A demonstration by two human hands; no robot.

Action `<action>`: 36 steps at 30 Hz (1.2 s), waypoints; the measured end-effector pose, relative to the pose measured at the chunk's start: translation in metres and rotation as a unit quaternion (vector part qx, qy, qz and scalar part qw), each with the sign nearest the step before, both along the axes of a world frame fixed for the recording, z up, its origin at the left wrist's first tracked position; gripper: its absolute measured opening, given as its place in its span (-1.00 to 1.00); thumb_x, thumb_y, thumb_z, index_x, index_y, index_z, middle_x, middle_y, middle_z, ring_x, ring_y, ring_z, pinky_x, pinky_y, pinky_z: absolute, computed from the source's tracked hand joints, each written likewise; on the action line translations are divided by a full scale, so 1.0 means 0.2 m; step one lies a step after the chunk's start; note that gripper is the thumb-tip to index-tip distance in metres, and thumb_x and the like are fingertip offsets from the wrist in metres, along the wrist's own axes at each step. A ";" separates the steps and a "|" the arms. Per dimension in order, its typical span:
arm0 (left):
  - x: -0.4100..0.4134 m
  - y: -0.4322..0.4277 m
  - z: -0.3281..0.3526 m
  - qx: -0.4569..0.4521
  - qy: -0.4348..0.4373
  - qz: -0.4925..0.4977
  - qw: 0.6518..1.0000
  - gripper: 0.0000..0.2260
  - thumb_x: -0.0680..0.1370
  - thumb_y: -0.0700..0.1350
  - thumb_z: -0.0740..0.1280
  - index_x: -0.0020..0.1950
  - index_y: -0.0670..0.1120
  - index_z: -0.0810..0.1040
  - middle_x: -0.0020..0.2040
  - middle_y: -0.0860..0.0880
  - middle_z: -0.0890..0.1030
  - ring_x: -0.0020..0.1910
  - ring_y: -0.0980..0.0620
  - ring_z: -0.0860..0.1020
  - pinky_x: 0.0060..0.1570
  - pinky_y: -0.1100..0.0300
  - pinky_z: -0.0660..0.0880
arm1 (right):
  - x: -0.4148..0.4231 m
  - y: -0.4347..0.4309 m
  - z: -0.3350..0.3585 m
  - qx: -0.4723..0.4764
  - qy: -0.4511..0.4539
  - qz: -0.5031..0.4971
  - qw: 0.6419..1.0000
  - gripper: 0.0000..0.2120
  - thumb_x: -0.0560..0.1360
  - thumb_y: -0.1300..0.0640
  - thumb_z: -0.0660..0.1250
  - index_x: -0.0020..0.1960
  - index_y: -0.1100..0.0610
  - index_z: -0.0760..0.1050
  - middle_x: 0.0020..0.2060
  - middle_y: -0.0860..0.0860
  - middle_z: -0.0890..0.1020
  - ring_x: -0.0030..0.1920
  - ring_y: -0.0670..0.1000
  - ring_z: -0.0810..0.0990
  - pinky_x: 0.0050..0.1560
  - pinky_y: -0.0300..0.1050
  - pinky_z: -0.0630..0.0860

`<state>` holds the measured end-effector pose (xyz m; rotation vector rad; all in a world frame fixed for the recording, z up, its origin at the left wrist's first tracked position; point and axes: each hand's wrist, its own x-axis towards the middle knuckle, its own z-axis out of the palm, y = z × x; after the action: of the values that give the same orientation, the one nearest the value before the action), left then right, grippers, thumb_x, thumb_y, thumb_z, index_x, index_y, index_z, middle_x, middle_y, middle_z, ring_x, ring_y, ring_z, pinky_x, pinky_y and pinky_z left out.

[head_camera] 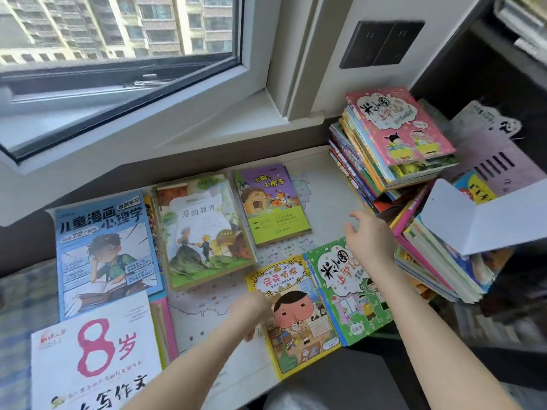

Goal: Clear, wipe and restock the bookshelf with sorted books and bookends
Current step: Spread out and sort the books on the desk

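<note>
Nearest, a white paperback with a large red "8" [94,356] lies at the left. The left hand [254,313], blurred, touches the left edge of a yellow-bordered cartoon book [299,315]; I cannot tell whether it grips it. A green cartoon book [346,291] lies just beside that one. Above it the right hand [368,236] hovers with fingers spread, holding nothing, near a leaning stack of books [361,161] topped by a pink one [399,125]. The dark bookshelf [488,69] stands behind.
</note>
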<state>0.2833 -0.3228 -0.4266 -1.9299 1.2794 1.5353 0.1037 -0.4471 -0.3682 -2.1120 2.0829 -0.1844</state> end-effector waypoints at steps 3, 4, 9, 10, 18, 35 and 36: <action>0.04 -0.18 0.10 -0.063 0.031 0.021 0.997 -0.58 0.68 0.02 0.05 -0.08 -0.25 0.54 -0.45 -0.05 0.62 -0.33 -0.03 0.66 -0.28 0.22 0.61 | 0.00 -0.12 0.14 -0.159 -0.033 -0.050 0.985 -0.66 0.57 0.12 0.27 0.30 0.22 0.47 0.19 0.14 0.59 0.15 0.19 0.55 0.03 0.03 0.49; 0.05 -0.23 0.16 -0.082 0.054 0.067 0.993 -0.55 0.67 0.06 0.07 -0.07 -0.27 0.55 -0.42 -0.07 0.61 -0.39 0.00 0.64 -0.27 0.20 0.62 | -0.02 -0.18 0.17 -0.192 -0.029 -0.065 0.979 -0.62 0.56 0.09 0.29 0.33 0.22 0.43 0.22 0.15 0.56 0.19 0.19 0.52 0.08 0.05 0.47; 0.09 -0.44 0.44 -0.193 0.140 0.146 0.960 -0.60 0.67 0.02 0.09 0.02 -0.29 0.54 -0.31 -0.09 0.62 -0.41 0.04 0.60 -0.28 0.20 0.61 | -0.09 -0.54 0.26 -0.112 0.089 -0.126 0.982 -0.11 0.42 -0.27 0.35 0.53 0.18 0.09 0.49 0.24 0.19 0.48 0.26 0.15 0.47 0.17 0.03; 0.10 -0.47 0.47 -0.208 0.148 0.148 0.955 -0.61 0.67 0.01 0.09 0.03 -0.28 0.53 -0.31 -0.08 0.62 -0.42 0.06 0.59 -0.31 0.22 0.60 | -0.09 -0.59 0.24 -0.071 0.124 -0.114 0.983 -0.06 0.40 -0.33 0.33 0.53 0.19 0.06 0.50 0.24 0.16 0.49 0.26 0.13 0.48 0.17 0.00; 0.03 -0.59 0.55 -0.209 0.355 0.366 0.835 -0.54 0.57 0.15 0.23 0.15 -0.25 0.52 -0.02 -0.18 0.66 -0.12 -0.06 0.65 0.02 0.05 0.61 | 0.08 -0.43 0.27 -0.130 0.162 -0.038 0.977 -0.74 0.59 0.06 0.20 0.15 0.20 0.50 -0.12 0.14 0.66 -0.15 0.12 0.61 -0.28 -0.16 0.36; -0.25 -0.36 0.28 0.010 0.419 0.565 0.711 -0.90 0.54 -0.42 0.25 -0.05 -0.27 0.52 -0.42 -0.09 0.62 -0.57 0.06 0.56 -0.53 0.29 0.52 | -0.09 0.28 0.47 0.121 -0.140 0.070 0.980 -0.61 0.50 -0.12 0.34 0.31 -0.14 0.48 0.17 -0.22 0.59 0.14 -0.25 0.52 0.16 -0.22 0.47; -0.31 -0.34 0.23 0.027 0.404 0.580 0.707 -0.88 0.54 -0.44 0.24 -0.08 -0.27 0.51 -0.41 -0.11 0.61 -0.62 0.08 0.53 -0.50 0.29 0.55 | -0.11 0.26 0.44 0.086 -0.129 0.048 0.987 -0.65 0.51 -0.08 0.33 0.28 -0.08 0.52 0.10 -0.18 0.63 0.08 -0.22 0.56 0.10 -0.21 0.51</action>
<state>0.2211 -0.3908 -0.3807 -2.1503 -0.0734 3.2056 0.0814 -0.3956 -0.2798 -1.9647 1.7798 -0.2406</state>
